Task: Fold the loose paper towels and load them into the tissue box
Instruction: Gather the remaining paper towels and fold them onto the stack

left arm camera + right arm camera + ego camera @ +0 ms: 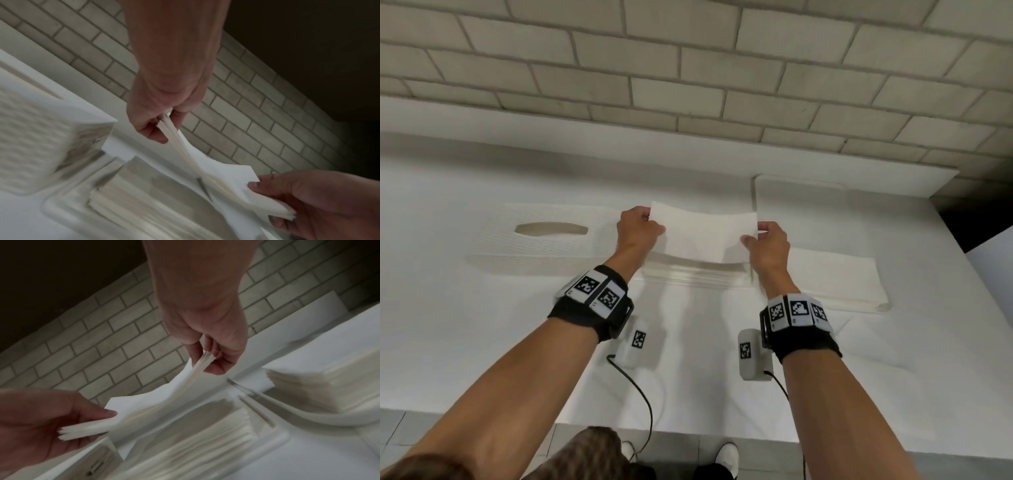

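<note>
A thin stack of folded white paper towels [705, 236] hangs in the air, sagging slightly in the middle. My left hand [652, 222] pinches its left end between thumb and fingers, and my right hand [753, 233] pinches its right end. The left wrist view shows the layered towel edges [205, 165] running from my left hand [167, 126] down to the right hand. Directly below lies an open box tray [743, 282] with folded towels in it [205, 443]. The textured white tissue box cover [544, 246] with its oval slot stands to the left.
A pile of loose paper towels [835, 277] lies on the white table to the right of the tray. A flat white board [825, 195] sits behind it by the brick wall. The table's right edge [962, 246] is close to the pile.
</note>
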### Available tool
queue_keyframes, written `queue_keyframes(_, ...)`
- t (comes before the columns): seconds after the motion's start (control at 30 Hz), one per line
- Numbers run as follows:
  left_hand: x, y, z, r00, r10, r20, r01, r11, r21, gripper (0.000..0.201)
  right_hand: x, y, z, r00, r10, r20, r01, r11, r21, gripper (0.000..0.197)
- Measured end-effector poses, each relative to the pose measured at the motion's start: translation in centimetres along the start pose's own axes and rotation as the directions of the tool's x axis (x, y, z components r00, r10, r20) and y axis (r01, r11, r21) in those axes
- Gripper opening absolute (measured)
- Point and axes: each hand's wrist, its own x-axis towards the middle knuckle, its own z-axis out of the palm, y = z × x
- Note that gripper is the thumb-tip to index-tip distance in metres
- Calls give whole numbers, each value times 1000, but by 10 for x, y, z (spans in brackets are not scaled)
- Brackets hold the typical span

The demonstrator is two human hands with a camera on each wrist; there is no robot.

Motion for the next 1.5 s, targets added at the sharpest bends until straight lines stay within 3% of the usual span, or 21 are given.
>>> queue_keyframes(0.3,13,-27,12,999,-39,-17,41,986,159,19,12,23,21,995,88,44,-82,989,-119,35)
queue_keyframes(0.4,17,-36,18,999,-31,-8,32,971,236,7,15,32,26,996,79,41,-70,981,-183,35)
queue_keyframes(0.5,22,-47,23,999,-13,-45,27,947,320,34,14,39,34,999,34,39,-20,951,-309,38)
queue_keyframes(0.6,19,-46,24,1000,23,-20,-9,845,534,15,9,40,37,999,23,28,-14,952,-307,45)
queue_keyframes(0.67,14,-39,25,997,80,-18,-51,778,626,45,4,37,32,1000,2,4,-1,965,-260,46)
queue_keyframes(0.77,-2,-12,37,971,237,-10,-209,874,439,48,-8,28,8,996,-36,-79,26,991,-129,36)
queue_keyframes(0.87,-31,20,67,948,292,128,-314,923,223,36,-22,28,-36,975,-64,-213,58,998,-35,28)
queue_keyframes(0.97,-71,42,106,877,273,395,-307,951,25,26,-37,52,-95,936,4,-353,-6,1000,-5,24)
queue_keyframes(1.07,-109,50,143,724,284,628,-340,940,-34,23,-52,102,-155,866,154,-476,-201,978,-49,27)
queue_keyframes(1.17,-138,46,171,574,271,773,-380,924,-42,22,-75,148,-194,778,344,-526,-466,877,-116,38)
queue_keyframes(1.23,-151,39,186,514,237,824,-385,923,-26,21,-89,166,-205,733,428,-529,-596,779,-196,48)
queue_keyframes(1.33,-162,29,199,501,192,844,-375,927,12,22,-95,178,-212,692,483,-536,-685,675,-275,63)
queue_keyframes(1.5,-166,19,207,517,135,845,-336,940,55,21,-82,181,-225,689,560,-461,-703,672,-235,59)
